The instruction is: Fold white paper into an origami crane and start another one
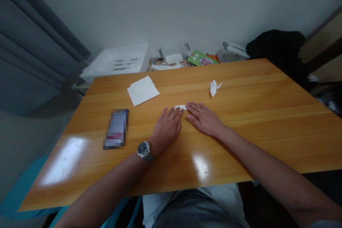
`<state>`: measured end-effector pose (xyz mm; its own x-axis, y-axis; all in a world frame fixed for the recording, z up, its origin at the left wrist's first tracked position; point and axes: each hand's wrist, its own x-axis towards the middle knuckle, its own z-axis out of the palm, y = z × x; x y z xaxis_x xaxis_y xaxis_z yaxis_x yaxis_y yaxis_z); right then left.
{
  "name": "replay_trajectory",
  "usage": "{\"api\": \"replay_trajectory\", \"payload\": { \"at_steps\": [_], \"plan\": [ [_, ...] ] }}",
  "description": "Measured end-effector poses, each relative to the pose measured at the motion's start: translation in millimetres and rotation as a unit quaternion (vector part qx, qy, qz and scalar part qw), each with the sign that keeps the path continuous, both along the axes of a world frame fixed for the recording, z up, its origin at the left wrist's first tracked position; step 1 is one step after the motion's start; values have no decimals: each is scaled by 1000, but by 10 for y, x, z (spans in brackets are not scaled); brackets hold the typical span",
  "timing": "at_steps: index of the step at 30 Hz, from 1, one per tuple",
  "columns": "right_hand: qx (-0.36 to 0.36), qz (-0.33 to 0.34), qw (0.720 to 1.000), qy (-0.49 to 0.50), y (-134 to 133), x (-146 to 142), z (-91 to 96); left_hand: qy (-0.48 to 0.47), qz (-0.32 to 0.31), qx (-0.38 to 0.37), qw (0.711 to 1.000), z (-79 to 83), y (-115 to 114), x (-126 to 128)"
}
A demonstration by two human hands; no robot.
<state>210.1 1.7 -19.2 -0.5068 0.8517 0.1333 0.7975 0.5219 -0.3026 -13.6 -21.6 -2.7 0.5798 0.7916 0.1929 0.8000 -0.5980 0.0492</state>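
A small folded piece of white paper [181,107] lies flat on the wooden table [235,114], partly covered by my fingers. My left hand [167,128], with a metal watch [144,149] on its wrist, presses the paper's left end with outstretched fingertips. Over its right end, my right hand [204,118] lies flat with the fingers extended. Beyond my right hand stands a folded white paper crane [213,88]. To the upper left are a few overlapping white paper sheets [143,91].
A phone [117,129] with a blurred screen lies at the left of the table. Behind the far edge are a white plastic tray [125,58], a green booklet [201,58] and a clear container [232,52]. A black cloth or bag [275,48] sits at the back right.
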Motion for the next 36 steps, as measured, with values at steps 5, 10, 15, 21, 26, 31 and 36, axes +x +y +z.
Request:
{"api": "replay_trajectory", "payload": {
  "at_steps": [5,10,15,21,26,31,36],
  "plan": [
    [14,49,999,12,15,52,39,3,15,-8,1000,-15,153,-73],
    [36,101,994,5,-5,56,51,-22,31,-18,999,-21,249,-67],
    [60,120,991,17,-35,52,63,-59,17,-12,998,-66,284,-55],
    [84,144,986,-1,-60,55,98,-93,6,-17,996,-123,277,-64],
    [76,156,985,11,-33,89,91,-123,10,-20,992,-149,272,-59],
    [41,147,986,60,11,145,87,-133,10,-31,991,-159,285,-63],
    [14,126,988,90,60,174,83,-135,7,-42,990,-137,276,-84]
  ]
}}
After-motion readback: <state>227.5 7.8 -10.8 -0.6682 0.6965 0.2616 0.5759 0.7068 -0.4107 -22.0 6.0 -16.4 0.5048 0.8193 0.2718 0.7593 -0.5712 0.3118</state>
